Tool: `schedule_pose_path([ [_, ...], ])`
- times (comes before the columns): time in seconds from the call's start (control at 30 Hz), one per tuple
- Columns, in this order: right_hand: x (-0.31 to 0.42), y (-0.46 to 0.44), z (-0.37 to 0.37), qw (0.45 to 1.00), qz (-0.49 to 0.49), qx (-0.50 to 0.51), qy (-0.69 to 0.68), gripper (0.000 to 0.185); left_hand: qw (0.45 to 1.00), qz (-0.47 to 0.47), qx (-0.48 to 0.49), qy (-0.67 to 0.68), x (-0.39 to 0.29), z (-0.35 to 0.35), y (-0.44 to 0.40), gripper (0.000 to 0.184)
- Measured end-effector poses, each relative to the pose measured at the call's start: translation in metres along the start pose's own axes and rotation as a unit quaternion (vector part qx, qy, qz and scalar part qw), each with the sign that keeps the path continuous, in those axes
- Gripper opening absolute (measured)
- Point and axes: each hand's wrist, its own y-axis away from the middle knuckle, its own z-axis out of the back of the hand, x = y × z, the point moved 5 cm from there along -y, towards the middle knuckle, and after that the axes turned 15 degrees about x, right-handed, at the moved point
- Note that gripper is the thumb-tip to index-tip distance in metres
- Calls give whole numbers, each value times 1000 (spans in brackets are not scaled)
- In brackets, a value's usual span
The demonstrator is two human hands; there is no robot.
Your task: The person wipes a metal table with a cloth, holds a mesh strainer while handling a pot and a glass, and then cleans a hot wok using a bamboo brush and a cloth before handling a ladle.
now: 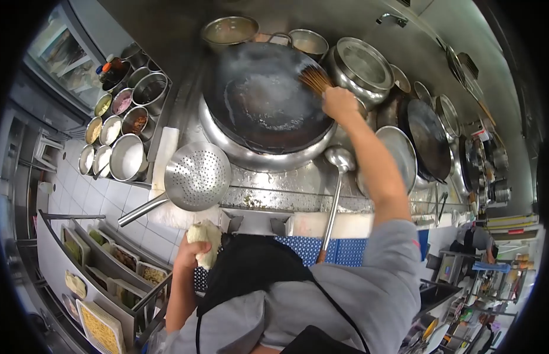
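Note:
My right hand [340, 105] is closed round a bamboo brush [314, 79], whose bristles reach over the right rim of a large dark wok [265, 97]. Wet, cloudy patches show on the wok's inner surface. Low in front of my body, my left hand [189, 255] grips a bunched pale cloth [204, 243]. Between that hand and the wok lies a perforated steel strainer [198, 176], its handle pointing to the lower left. A steel ladle [340, 159] rests to the right of the wok, with its handle toward me.
Metal containers of ingredients [127, 157] stand at the left. Lidded pots [363, 65] and another dark wok [428, 138] are at the right. A faucet [392, 20] juts from the back wall. Trays of food [101, 328] sit at the lower left.

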Motion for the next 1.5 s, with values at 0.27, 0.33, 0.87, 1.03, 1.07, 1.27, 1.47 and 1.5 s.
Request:
schedule_pose_path([
  [0.27, 137, -56, -29, 908, 45, 35, -414, 40, 999, 33, -38, -7, 9, 8, 4, 63],
  [0.33, 132, -14, -8, 937, 120, 71, -320, 40, 999, 2, -39, 2, 12, 9, 9, 63],
  [0.87, 96, 69, 34, 971, 163, 153, -85, 55, 1000, 17, 14, -10, -6, 14, 8, 66],
  [1.03, 81, 31, 17, 977, 30, 130, -169, 41, 1000, 8, 22, 15, -12, 1, 4, 68],
  [1.07, 86, 19, 1, 971, 0, 115, -212, 40, 999, 20, 46, -2, -11, -3, -4, 69],
  [1.27, 98, 68, 12, 973, 104, 148, -144, 35, 996, 23, 83, -34, -24, -15, -9, 74],
  [1.47, 82, 22, 14, 984, 1, 109, -140, 31, 996, 18, 86, 7, -26, -15, 4, 70],
  [1.5, 89, 15, 7, 980, -9, 83, -183, 31, 995, 26, 98, -1, -23, -15, -2, 69],
])
